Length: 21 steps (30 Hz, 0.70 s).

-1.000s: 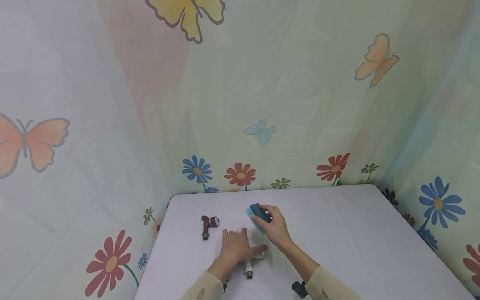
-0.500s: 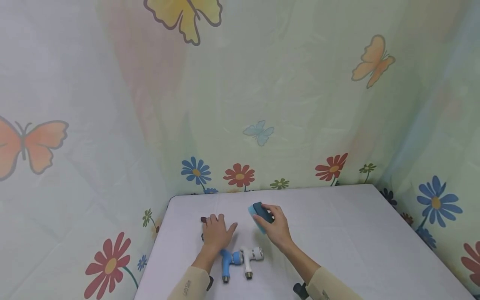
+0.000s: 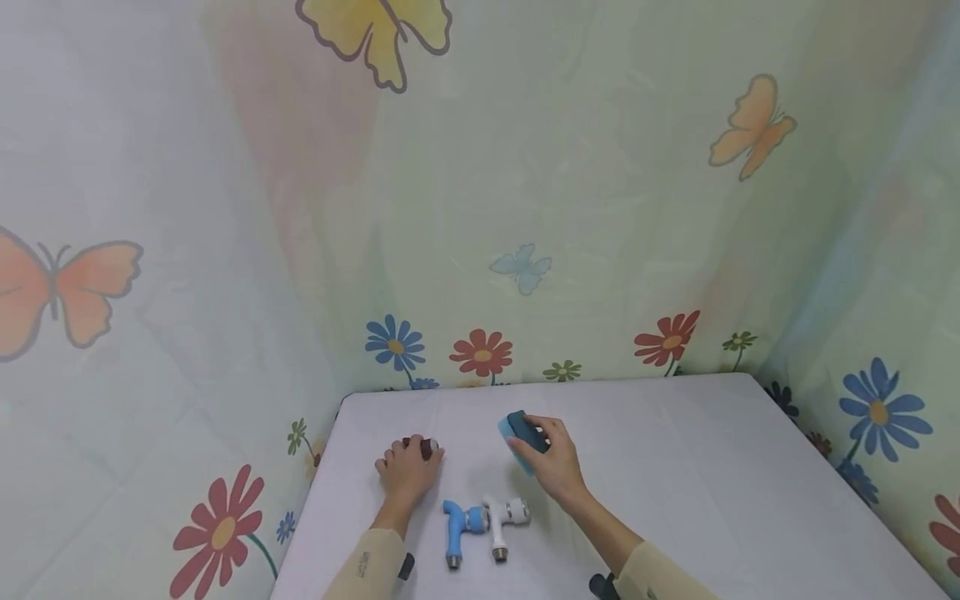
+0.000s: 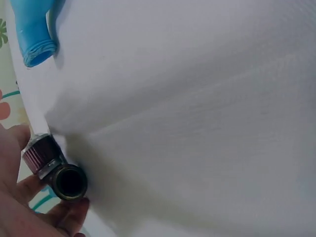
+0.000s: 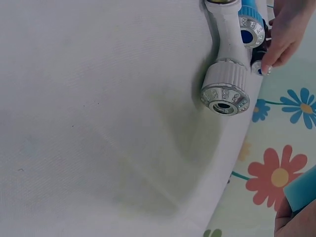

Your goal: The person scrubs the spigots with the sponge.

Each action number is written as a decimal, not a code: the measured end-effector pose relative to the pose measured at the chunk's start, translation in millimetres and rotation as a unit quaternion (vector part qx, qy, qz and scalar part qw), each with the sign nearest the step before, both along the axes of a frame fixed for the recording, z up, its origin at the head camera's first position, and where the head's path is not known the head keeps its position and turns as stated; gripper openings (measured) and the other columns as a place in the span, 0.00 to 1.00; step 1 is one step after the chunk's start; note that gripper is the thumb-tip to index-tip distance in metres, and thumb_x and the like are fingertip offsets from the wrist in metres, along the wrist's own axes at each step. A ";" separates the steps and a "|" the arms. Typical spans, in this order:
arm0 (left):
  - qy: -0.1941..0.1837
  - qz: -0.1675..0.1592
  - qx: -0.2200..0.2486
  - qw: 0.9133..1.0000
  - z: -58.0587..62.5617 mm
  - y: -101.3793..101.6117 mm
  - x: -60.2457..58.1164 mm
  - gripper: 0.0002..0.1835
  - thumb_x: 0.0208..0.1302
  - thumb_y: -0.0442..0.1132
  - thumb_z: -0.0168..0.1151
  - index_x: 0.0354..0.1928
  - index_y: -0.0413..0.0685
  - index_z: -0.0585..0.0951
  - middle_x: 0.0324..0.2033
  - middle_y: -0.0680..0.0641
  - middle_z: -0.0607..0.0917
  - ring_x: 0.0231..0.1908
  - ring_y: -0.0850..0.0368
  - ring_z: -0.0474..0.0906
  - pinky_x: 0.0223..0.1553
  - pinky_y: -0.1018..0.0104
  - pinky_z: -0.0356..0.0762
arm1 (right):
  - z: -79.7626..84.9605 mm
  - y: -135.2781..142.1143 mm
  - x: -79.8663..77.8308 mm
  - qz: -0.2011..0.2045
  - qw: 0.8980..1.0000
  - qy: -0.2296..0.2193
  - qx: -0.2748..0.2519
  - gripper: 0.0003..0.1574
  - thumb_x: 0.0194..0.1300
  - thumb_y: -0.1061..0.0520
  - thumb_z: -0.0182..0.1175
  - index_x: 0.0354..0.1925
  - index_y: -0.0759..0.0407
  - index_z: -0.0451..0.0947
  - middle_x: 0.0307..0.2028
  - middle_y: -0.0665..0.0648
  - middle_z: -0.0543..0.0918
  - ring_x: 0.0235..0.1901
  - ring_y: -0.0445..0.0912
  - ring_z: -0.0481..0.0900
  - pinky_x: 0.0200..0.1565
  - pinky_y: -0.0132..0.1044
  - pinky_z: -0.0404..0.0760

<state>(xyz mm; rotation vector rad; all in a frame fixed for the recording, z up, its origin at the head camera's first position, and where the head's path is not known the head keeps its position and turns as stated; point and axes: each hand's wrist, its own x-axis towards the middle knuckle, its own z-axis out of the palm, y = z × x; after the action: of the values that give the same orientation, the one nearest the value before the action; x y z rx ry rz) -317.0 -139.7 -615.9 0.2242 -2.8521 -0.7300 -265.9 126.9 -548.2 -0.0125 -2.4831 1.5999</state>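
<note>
At the left of the table in the head view, my left hand (image 3: pixel 407 477) grips a dark brown water tap (image 3: pixel 427 448). The left wrist view shows the tap's ribbed knob (image 4: pixel 40 154) and round open end, with fingers curled around it. My right hand (image 3: pixel 557 467) pinches a two-tone sponge block (image 3: pixel 528 433), dark teal on one side and light blue on the other, held above the table. Nearer the person, a blue tap (image 3: pixel 455 537) and a white tap (image 3: pixel 497 527) lie side by side, metal threaded ends toward the person.
A white cloth covers the table (image 3: pixel 675 467). Its back edge meets a curtain (image 3: pixel 600 208) printed with flowers and butterflies, which also hangs along both sides. Dark camera straps (image 3: pixel 602 586) show at the wrists.
My left hand has moved from over the blue and white taps leftward to the brown tap and taken hold of it. My right hand keeps the sponge in nearly the same place.
</note>
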 end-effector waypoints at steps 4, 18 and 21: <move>0.022 0.008 0.014 1.000 -0.4 -1.8 -0.7 0.27 0.64 0.57 0.70 0.54 0.43 0.82 0.46 0.34 0.81 0.47 0.37 0.76 0.52 0.39 0.66 | 1.0 -1.5 0.2 0.001 1.000 0.000 -0.009 0.39 0.64 0.38 0.72 0.68 0.51 0.76 0.63 0.59 0.75 0.61 0.56 0.73 0.62 0.60 0.79; -0.027 -0.023 0.395 0.918 23.2 7.7 -4.9 0.23 0.77 0.54 0.52 0.62 0.46 0.76 0.47 0.41 0.83 0.39 0.50 0.80 0.38 0.62 0.77 | 1.6 -2.2 1.8 0.000 1.000 -0.007 -0.012 0.40 0.64 0.37 0.72 0.68 0.50 0.76 0.64 0.58 0.75 0.62 0.57 0.73 0.62 0.61 0.79; -0.057 -0.077 0.477 0.874 29.9 10.5 -4.0 0.24 0.79 0.53 0.45 0.63 0.44 0.73 0.49 0.40 0.81 0.43 0.51 0.79 0.43 0.62 0.79 | 3.1 -2.2 2.1 0.008 1.000 -0.009 -0.019 0.40 0.64 0.36 0.71 0.68 0.48 0.75 0.65 0.58 0.74 0.62 0.56 0.73 0.62 0.60 0.79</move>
<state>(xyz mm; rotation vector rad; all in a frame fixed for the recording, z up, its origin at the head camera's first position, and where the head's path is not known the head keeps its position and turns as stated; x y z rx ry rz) -321.1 -129.2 -586.0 0.1632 -2.3486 -2.1631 -263.9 124.6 -545.1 -0.0122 -2.4717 1.6601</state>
